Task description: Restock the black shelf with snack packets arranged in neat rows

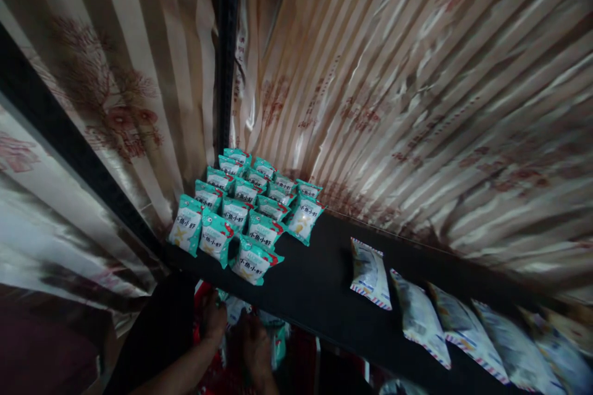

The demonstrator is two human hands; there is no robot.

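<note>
Left hand [214, 316], right hand [254, 345]: below front edge of shelf [319, 287], among loose teal packets [279, 336] in red bin [303, 361]; grip too dark to tell. Packets likely light, soft, slippery; pinch a sealed edge. Stacked teal packets [236, 213]: shelf's left end.

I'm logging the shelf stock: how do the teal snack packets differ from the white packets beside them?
The teal snack packets are green-blue with red marks; the white packets are pale with red-and-blue striped edges. The teal ones crowd in overlapping rows in the corner; the white ones lie in one row running right. Both are small sealed pouches on the black shelf.
</note>
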